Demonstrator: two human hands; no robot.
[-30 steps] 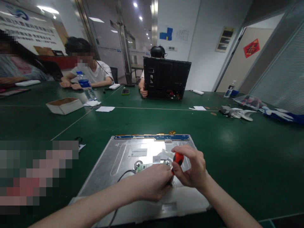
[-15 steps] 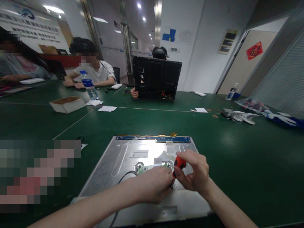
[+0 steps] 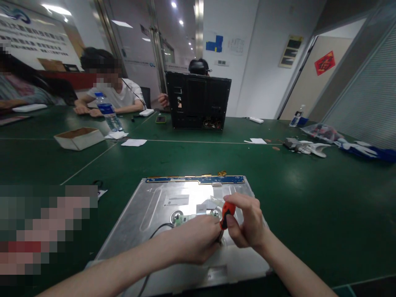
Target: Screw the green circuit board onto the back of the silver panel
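A metal display panel (image 3: 130,231) lies flat, its back up, with a blue circuit strip (image 3: 185,180) along the far edge. My right hand (image 3: 247,218) is closed on the red and black handle of a screwdriver (image 3: 228,212), which stands tilted over the panel. My left hand (image 3: 198,239) rests low on the panel with curled fingers beside the screwdriver's shaft; what they grip is hidden. Under the left hand, a small green circuit board (image 3: 182,220) partly shows. From it a black cable (image 3: 154,232) curves toward the near edge.
Across the green table (image 3: 173,159), a person's hand (image 3: 163,100) is beside an upright black monitor housing (image 3: 198,101). An open box (image 3: 78,139) and a water bottle (image 3: 108,112) stand at the left. Gloves (image 3: 306,147) lie at the right. Another person sits at the far left.
The screwdriver handle has turned more upright in my right hand. The whole view has shifted slightly. Across the table, the person's hand has moved up from the housing's lower side.
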